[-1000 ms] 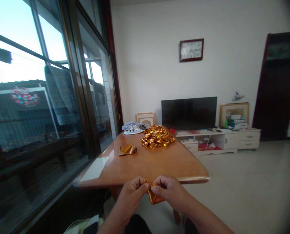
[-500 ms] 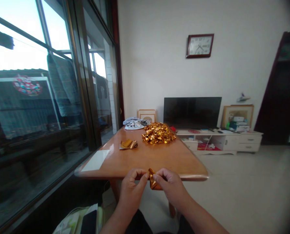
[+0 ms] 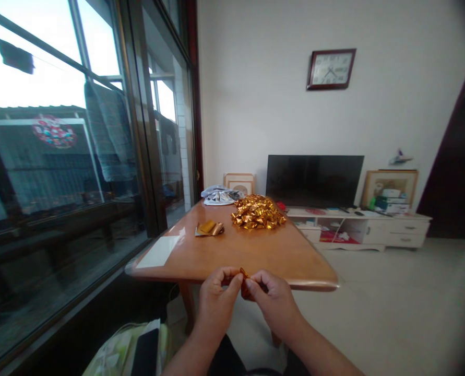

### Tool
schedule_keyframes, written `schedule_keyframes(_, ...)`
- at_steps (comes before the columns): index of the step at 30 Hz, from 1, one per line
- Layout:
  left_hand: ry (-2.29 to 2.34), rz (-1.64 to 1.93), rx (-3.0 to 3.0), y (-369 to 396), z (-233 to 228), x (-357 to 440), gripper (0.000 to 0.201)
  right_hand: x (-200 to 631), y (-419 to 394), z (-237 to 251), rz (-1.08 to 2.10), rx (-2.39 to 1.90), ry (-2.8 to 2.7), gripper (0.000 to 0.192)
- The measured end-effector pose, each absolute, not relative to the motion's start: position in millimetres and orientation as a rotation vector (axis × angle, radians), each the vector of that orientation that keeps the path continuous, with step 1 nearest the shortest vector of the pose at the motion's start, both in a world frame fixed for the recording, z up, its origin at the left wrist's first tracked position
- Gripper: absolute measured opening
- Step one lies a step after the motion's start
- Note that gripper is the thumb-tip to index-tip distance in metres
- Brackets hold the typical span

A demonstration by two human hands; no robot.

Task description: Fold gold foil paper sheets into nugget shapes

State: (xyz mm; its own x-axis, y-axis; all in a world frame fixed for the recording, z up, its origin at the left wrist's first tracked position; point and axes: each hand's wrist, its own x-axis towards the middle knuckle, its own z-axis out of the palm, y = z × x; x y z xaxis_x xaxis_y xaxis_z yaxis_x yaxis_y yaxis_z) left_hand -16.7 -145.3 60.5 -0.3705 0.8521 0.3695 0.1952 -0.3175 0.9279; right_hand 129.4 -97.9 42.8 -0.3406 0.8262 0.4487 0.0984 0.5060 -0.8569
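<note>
Thumb and fingertips of both the left hand (image 3: 219, 289) and the right hand (image 3: 272, 291) pinch a small gold foil piece (image 3: 246, 294) between them, low at the scene's centre; light, even pressure and slow creasing should keep the thin sheet from tearing. From the foil, the table (image 3: 275, 263) starts just beyond, its near edge liable to catch knuckles. A gold pile (image 3: 258, 214) sits at twelve o'clock, loose sheets (image 3: 209, 229) at eleven, white paper (image 3: 158, 251) at ten.
</note>
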Motion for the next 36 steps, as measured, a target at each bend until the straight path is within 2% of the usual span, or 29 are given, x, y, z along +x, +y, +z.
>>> schedule_keyframes(7, 1.295, 1.804, 1.151, -137.9, 56.8, -13.8, 0.023, 125.7, -101.3, 45.6, 0.598, -0.839, -1.889, 0.023)
schedule_keyframes(13, 1.257, 1.782, 1.124, -137.5, 58.9, -13.3, 0.02, 125.6, -102.9, 46.4, 0.513, -0.835, -1.921, 0.022)
schedule_keyframes(20, 1.085, 1.656, 1.132, -140.4, 58.6, -18.4, 0.023, 124.8, -102.3, 41.7, 0.663, -0.788, -1.875, 0.02)
schedule_keyframes(29, 1.111, 1.604, 1.105, -136.5, 53.5, -20.7, 0.03, 124.4, -102.7, 39.1, 0.692, -0.792, -1.892, 0.02)
schedule_keyframes(36, 1.139, 1.655, 1.088, -137.2, 52.9, -26.0, 0.027, 126.3, -96.5, 34.2, 1.102, -0.75, -1.712, 0.026)
